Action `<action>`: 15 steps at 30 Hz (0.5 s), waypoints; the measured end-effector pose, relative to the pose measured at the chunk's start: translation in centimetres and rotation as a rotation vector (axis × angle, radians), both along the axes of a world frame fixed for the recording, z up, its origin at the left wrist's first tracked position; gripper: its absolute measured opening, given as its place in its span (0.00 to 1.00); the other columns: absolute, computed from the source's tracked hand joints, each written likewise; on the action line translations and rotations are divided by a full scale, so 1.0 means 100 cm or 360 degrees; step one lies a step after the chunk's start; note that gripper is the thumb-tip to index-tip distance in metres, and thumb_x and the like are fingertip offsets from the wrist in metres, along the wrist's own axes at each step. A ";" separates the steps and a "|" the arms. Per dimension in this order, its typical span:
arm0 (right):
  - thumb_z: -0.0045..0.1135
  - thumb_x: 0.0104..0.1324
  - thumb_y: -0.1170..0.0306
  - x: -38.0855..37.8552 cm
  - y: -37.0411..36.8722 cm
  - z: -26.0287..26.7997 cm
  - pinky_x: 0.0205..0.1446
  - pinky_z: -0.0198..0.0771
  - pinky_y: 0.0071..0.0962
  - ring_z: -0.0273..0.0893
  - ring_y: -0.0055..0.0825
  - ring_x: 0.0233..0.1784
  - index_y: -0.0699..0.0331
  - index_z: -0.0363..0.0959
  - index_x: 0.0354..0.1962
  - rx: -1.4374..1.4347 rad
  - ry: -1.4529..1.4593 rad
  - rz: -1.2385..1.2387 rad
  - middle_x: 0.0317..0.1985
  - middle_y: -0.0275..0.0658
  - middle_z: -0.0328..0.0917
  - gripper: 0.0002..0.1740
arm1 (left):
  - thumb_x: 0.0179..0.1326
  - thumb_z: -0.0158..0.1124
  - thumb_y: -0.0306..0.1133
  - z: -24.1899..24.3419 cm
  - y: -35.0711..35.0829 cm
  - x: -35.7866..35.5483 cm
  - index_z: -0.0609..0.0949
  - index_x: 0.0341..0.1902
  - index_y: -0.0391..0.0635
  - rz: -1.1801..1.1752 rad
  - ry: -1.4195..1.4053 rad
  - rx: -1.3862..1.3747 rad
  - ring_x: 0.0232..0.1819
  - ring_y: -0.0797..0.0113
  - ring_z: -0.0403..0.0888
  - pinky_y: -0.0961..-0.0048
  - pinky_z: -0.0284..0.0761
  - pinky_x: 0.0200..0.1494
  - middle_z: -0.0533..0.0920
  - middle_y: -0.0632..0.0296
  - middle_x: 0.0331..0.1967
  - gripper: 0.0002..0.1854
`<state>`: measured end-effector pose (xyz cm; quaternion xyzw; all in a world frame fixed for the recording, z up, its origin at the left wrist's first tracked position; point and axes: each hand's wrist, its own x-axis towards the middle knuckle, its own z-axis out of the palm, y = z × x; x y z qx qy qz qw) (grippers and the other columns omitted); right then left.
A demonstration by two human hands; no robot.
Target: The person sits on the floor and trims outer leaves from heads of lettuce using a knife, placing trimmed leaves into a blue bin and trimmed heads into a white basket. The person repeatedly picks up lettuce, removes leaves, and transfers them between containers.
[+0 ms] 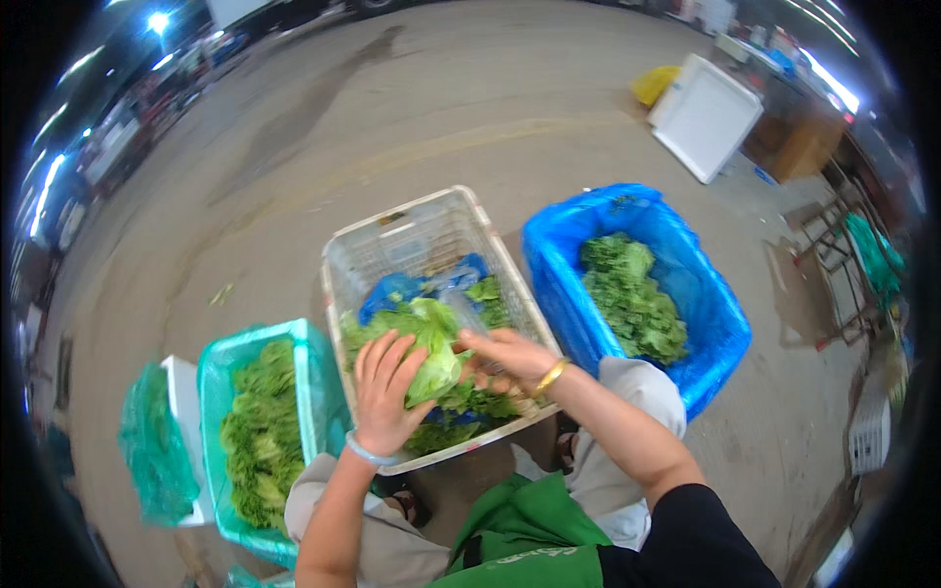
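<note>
A pale green head of leafy lettuce [435, 356] is held above a white plastic crate [507, 257] in front of me. My left hand [386, 386], with a pale bangle at the wrist, grips its left side with the fingers spread. Close against its right side is my right hand [514, 360], fingers curled and thumb pointing left; a gold-coloured bracelet circles that wrist. Beside the right thumb a blurred grey strip [464, 310] shows, too smeared to name. Inside the crate lie loose leaves [441, 437] and blue plastic film [397, 288], partly hidden by my hands.
On the right stands a crate lined with blue plastic [709, 294], holding leafy greens [634, 301]. A green-lined crate [321, 367] with greens [261, 441] is at left, beside a green bag [154, 448]. Farther off are a white foam panel [709, 117] and a metal frame [831, 264].
</note>
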<state>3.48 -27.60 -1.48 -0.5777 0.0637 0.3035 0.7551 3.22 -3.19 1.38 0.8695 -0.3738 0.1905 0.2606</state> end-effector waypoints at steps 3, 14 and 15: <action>0.53 0.68 0.40 -0.009 0.005 0.002 0.16 0.52 0.14 0.70 0.15 0.28 0.59 0.73 0.42 0.0286 0.0025 0.0088 0.35 0.33 0.72 0.28 | 0.34 0.77 0.28 0.000 -0.009 -0.007 0.79 0.61 0.60 -0.0048 -0.0190 0.0370 0.73 0.48 0.61 0.41 0.52 0.73 0.69 0.56 0.68 0.41; 0.63 0.63 0.49 0.002 -0.003 -0.024 0.12 0.52 0.20 0.61 0.14 0.12 0.62 0.73 0.39 0.0371 -0.0247 -0.0994 0.19 0.29 0.69 0.23 | 0.65 0.60 0.40 -0.058 -0.040 0.032 0.58 0.76 0.50 0.0425 0.1227 -0.0839 0.74 0.53 0.58 0.50 0.46 0.76 0.63 0.50 0.71 0.37; 0.63 0.63 0.49 0.000 -0.007 -0.024 0.13 0.53 0.20 0.61 0.14 0.13 0.62 0.73 0.41 0.0324 -0.0332 -0.1003 0.19 0.29 0.69 0.24 | 0.69 0.56 0.44 -0.067 -0.037 0.034 0.58 0.76 0.49 0.0505 0.1691 -0.1101 0.73 0.54 0.60 0.51 0.47 0.76 0.64 0.51 0.70 0.36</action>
